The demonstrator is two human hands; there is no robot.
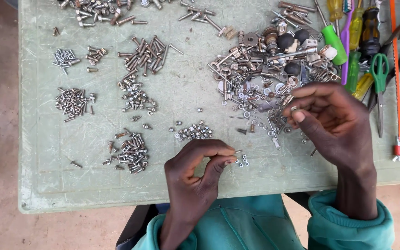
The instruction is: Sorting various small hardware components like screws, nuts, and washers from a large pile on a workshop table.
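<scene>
On the left of the pale green table (42,185) lie sorted heaps of small screws (72,102), with longer ones (145,55) farther off and a mixed heap (130,150) nearer. The left hand (197,173) pinches a small screw (238,151) between thumb and fingertip, just above a few nuts (243,160) on the near table. To the right, the right hand (332,120) pinches a tiny washer (293,109) at its fingertips, over the near edge of the big pile of mixed hardware (265,69). Screwdrivers (357,41) and green-handled scissors (379,69) lie far right.
</scene>
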